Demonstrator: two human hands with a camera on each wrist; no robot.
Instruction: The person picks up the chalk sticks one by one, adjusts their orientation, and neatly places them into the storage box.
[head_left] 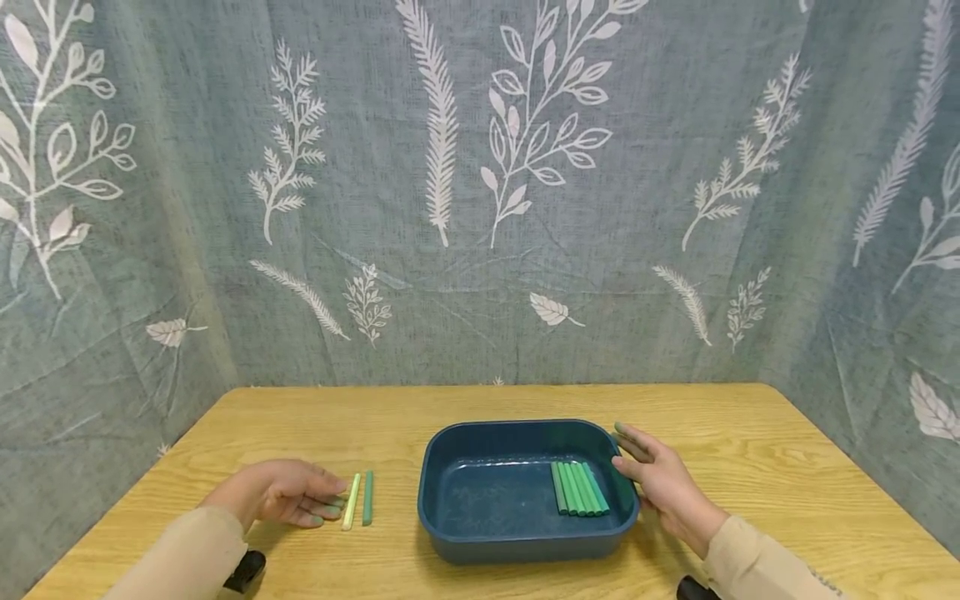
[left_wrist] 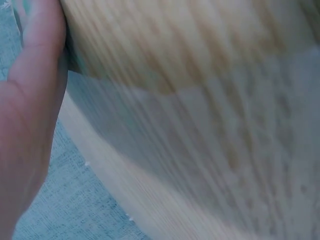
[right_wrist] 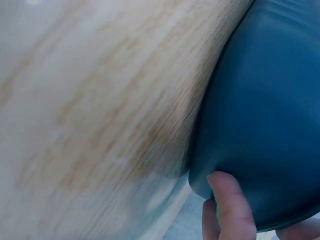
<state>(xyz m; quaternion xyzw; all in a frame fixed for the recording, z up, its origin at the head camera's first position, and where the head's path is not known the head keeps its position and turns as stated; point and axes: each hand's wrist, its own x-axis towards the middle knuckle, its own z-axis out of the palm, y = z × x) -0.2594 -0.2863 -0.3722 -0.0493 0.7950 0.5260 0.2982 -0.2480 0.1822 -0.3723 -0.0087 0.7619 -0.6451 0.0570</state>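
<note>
My left hand (head_left: 292,492) is low over the table at the left, fingers loosely bent with nothing between them. Its fingertips reach right up to a yellow-green chalk stick (head_left: 351,502). Beside that lies a darker green chalk stick (head_left: 367,498). With its thumb at the rim and fingertips against the outer wall, my right hand (head_left: 667,483) grips the right side of a dark blue plastic tub (right_wrist: 265,115). Inside, against the right end, several green chalk sticks (head_left: 577,489) lie side by side in a row. Greenish dust marks the fingertips.
The wood-grain table (head_left: 337,425) carries the tub near its middle. A grey-green curtain with white leaf prints (head_left: 465,317) hangs behind the table and along both sides. Dark wrist-worn devices (head_left: 246,572) show below the sleeves.
</note>
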